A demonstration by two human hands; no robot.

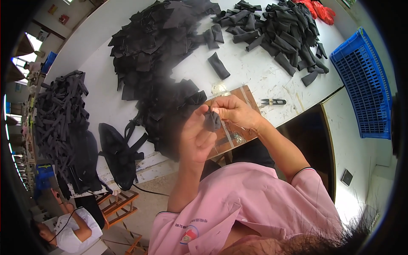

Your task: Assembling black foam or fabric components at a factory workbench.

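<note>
In front of my chest both hands hold a small black fabric piece. My right hand pinches its upper edge between thumb and fingers. My left hand has its thumb and forefinger closed at the piece's left side, its other fingers curled, and a hazy patch blurs it in part. Beneath the hands lies a brown wooden board at the table edge. Just left of them spreads a large heap of flat black fabric pieces. A single black fabric tube lies beyond my hands.
Black thread snips lie right of the board. A pile of black fabric tubes is at the far right, near a red plastic bag and a blue crate. Leftward are black strips, a black bag and another person.
</note>
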